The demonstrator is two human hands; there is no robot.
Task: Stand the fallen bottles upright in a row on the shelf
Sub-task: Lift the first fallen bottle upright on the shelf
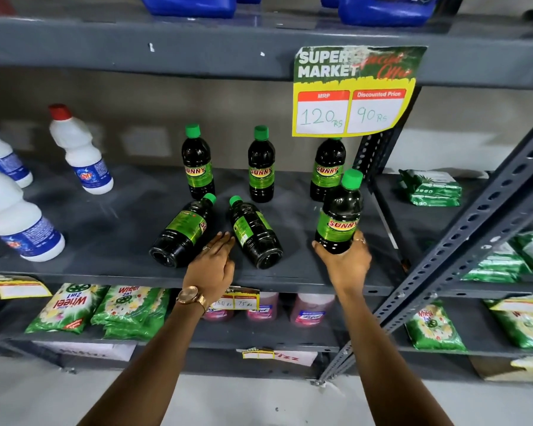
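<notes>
Several dark bottles with green caps and "SUNNY" labels are on the grey shelf [105,235]. Three stand upright at the back: one on the left [197,162], one in the middle [261,164], one on the right [326,167]. Two lie on their sides near the front, a left one [182,232] and a right one [254,232], caps pointing back. My right hand [345,259] is shut on the base of another bottle [339,213], held upright at the shelf's right. My left hand [213,262] is open, fingers reaching between the two fallen bottles.
White bottles with blue labels [80,152] stand and lean at the shelf's left. A yellow price sign [351,93] hangs from the shelf above and covers the right bottle's cap. Slotted steel uprights [462,241] stand at the right. Green packets [126,312] and pink bottles fill the lower shelf.
</notes>
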